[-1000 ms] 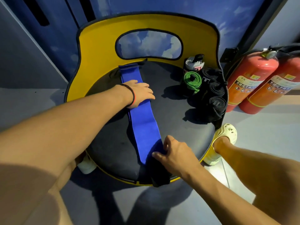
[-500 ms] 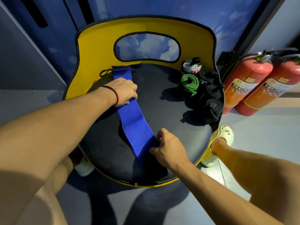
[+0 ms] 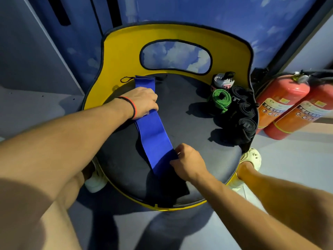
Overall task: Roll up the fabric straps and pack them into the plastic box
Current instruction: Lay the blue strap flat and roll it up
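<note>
Lying diagonally across the round dark seat pad (image 3: 189, 141) of the yellow-backed chair (image 3: 115, 56), the long blue fabric strap (image 3: 155, 134) runs flat from the backrest toward you. It has a thin black loop (image 3: 125, 79) at its far end and a black section (image 3: 169, 190) at the near end, reaching the seat's front edge.

Your left hand (image 3: 144, 103) sits on the strap's far part, knuckles up, fingers curled down and gripping it against the pad. A black-and-red band (image 3: 134, 110) circles that wrist. Your right hand (image 3: 187, 163) pinches the strap's right edge btwn thumb and curled fingers, approx where blue meets black.

At the seat's right rear stand the finished rolls: a white-grey rolled strap (image 3: 223, 81), a green rolled strap (image 3: 220, 99) just beside it, and three black rolled straps (image 3: 246, 123) in a row along the edge. Can't tell whether a box holds them.

Your foot in a cream perforated clog (image 3: 252, 157) is on the floor by the seat's right side. Two red fire extinguishers (image 3: 282, 100) stand side by side, touching, further right.
</note>
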{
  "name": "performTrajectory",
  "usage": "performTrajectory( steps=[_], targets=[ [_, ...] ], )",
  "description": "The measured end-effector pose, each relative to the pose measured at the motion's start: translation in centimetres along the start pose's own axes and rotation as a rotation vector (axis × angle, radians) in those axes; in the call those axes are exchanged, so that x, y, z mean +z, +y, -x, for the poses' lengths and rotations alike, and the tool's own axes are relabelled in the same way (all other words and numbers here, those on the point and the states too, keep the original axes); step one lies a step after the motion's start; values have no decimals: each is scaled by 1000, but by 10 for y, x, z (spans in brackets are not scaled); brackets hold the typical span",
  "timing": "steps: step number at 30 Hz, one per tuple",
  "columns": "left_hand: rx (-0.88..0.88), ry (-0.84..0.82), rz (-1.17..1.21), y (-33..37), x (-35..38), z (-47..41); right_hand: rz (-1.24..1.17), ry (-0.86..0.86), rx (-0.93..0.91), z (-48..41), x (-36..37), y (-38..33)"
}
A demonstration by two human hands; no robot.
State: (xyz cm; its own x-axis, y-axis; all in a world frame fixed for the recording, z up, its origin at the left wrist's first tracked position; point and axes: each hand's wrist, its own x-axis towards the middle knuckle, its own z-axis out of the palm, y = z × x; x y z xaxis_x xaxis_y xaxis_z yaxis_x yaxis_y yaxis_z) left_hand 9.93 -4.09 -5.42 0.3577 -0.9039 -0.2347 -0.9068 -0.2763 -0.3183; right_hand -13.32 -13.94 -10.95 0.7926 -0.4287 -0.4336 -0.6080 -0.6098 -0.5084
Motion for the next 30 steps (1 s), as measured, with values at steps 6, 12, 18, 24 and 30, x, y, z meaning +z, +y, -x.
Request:
performTrajectory(
  steps=[6,12,18,24,30],
  targets=[
    [-108,-202,136,-6,0,5,359,9,-12,-43,-44,-1],
    [-217,-298,313,-11,6,12,589,110,-206,-84,-72,-20],
    [-401,-218,594,-21,27,26,757,206,-401,-121,-70,-72],
    [-703,-157,1046,-20,33,20,878,294,-497,-179,-83,-106],
    [-954,-118,1433,8,41,-15,862,339,-558,-228,-96,-110]
  ],
)
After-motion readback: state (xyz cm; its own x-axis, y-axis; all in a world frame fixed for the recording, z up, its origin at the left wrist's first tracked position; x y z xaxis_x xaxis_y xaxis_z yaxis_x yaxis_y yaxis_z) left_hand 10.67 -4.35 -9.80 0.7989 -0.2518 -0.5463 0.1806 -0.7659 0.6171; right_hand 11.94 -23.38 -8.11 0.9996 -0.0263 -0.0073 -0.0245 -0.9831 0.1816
